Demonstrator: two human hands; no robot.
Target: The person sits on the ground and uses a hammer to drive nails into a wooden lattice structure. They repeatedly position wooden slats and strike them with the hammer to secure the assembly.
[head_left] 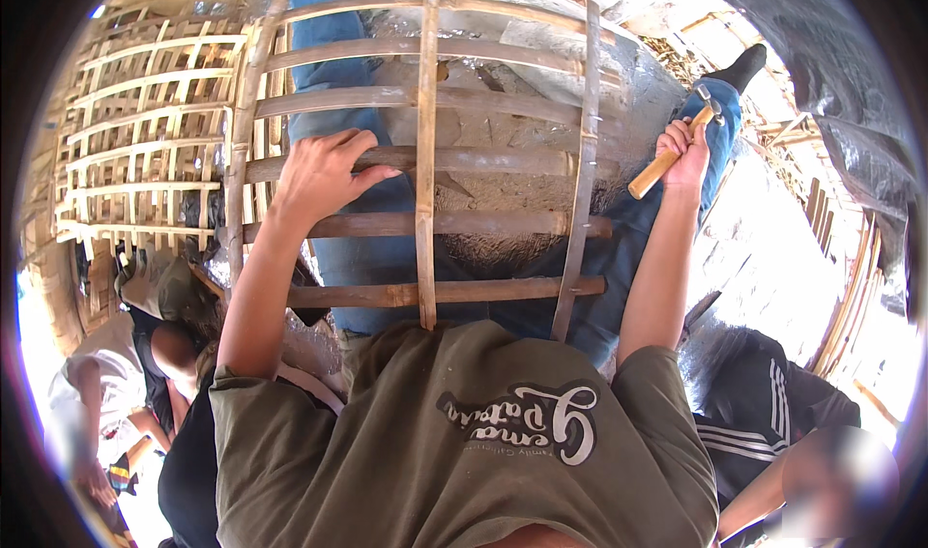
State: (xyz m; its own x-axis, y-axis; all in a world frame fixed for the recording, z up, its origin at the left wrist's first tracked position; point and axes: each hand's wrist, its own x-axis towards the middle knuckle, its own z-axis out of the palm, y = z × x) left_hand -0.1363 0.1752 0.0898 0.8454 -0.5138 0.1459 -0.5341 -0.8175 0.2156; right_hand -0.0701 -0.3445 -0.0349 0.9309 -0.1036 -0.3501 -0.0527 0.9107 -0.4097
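Note:
A bamboo lattice frame (425,113), made of crosswise slats with upright strips over them, lies across my lap and stretched-out legs. My left hand (329,173) curls over a crosswise slat near the frame's left side, its thumb pointing right along the slat. Part of the slat is hidden under the fingers. Away from the frame on the right, above my knee and shin, my right hand (684,154) is closed around a hammer (653,175). The hammer has a pale wooden handle and a small metal head, which points up and away from me.
Several bamboo lattices (145,137) are stacked at the left. Other people sit close by, at lower left (106,384) and lower right (764,403). Dark plastic sheeting (851,74) hangs at upper right, with bamboo strips (851,297) below it. Grey ground (541,113) shows through the slats.

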